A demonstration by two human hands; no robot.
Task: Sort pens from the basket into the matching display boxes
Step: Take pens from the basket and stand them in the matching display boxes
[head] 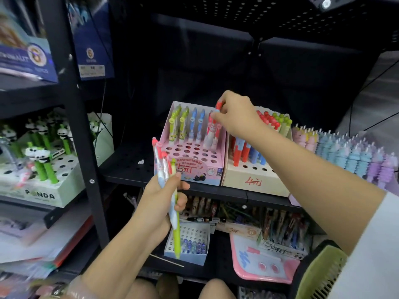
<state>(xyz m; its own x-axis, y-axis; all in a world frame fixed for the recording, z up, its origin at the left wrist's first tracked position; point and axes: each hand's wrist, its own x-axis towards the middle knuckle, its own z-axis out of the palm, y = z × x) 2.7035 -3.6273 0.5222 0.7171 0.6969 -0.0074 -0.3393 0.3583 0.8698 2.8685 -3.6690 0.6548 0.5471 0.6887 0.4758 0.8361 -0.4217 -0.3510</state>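
Observation:
A pink display box (195, 167) with a holed top stands on the black shelf, holding green, blue and red-capped pens along its back row. My right hand (237, 115) reaches over its back right corner and pinches the red top of a red-capped pen (218, 105) among the red ones there. My left hand (164, 193) stays in front of the box, shut on a bunch of pens (167, 169): two red-capped ones and a long green one pointing down. The green basket (319, 275) hangs at my right arm, bottom right.
A cream box (252, 182) of red, blue and green pens stands right of the pink one, then pastel spiral pens (349, 154). A panda pen box (43, 169) is on the left shelf behind a black upright post (79, 126). More stationery boxes fill the lower shelf.

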